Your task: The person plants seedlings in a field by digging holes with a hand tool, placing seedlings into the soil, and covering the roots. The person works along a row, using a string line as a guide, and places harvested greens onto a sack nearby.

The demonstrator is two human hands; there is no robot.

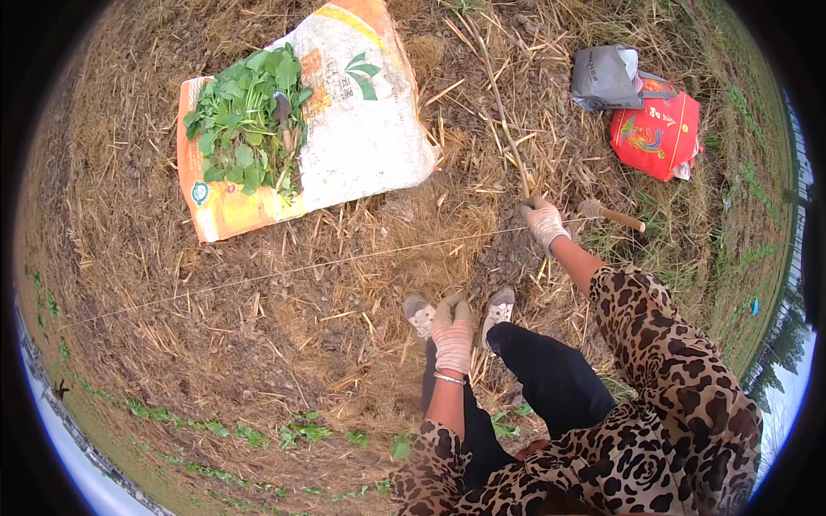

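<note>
My right hand (545,222), in a pale knitted work glove, grips the lower end of a long thin wooden stick (500,113). The stick slants up and away over the straw-strewn soil. Close to this hand, a taut string (361,258) crosses the ground to a wooden peg (623,219) wound with cord. My left hand (452,332), gloved likewise, hangs above my shoes (499,313). Its fingers point down and forward, and whether anything sits between them is hidden.
A white-and-orange woven sack (368,148) lies ahead on the left, bearing leafy green seedlings (242,116) and a wooden-handled hand trowel (284,126). A grey bag (603,77) and a red bag (658,132) rest ahead right. Rows of small plants (303,432) grow at lower left.
</note>
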